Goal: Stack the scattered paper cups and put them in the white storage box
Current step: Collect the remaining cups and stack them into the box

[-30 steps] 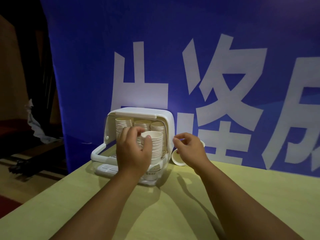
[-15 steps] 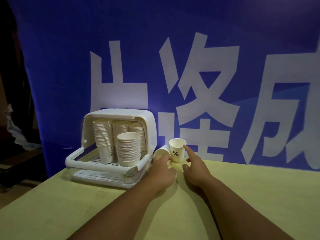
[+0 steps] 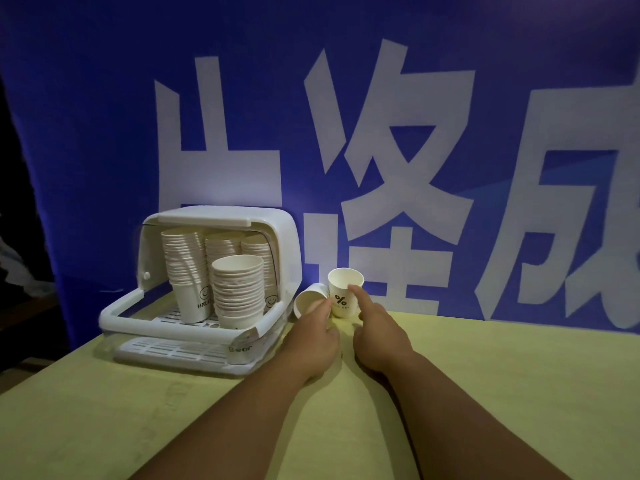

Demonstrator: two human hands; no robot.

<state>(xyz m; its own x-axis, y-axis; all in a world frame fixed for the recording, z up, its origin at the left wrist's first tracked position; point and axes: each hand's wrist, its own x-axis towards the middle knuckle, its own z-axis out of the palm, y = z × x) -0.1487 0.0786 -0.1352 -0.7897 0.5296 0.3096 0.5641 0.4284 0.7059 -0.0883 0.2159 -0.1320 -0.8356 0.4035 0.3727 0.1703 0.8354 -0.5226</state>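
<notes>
The white storage box [image 3: 287,244] stands open at the table's back left, holding several tall stacks of paper cups; the nearest stack [image 3: 238,289] sits at the front. Just right of the box, one paper cup [image 3: 309,300] lies on its side and another with a % mark [image 3: 343,294] stands upright. My left hand [image 3: 313,337] touches the tipped cup with its fingertips. My right hand [image 3: 379,332] has its index finger against the upright cup's side. Neither hand has closed around a cup.
The yellow-green table [image 3: 485,375] runs to a blue banner [image 3: 415,150] with large white characters right behind the cups. The table's left edge drops off beside the box into a dark area.
My left hand let go of the stack inside the box and moved right to the tipped cup. My right hand reached onto the upright cup. The view shifted right.
</notes>
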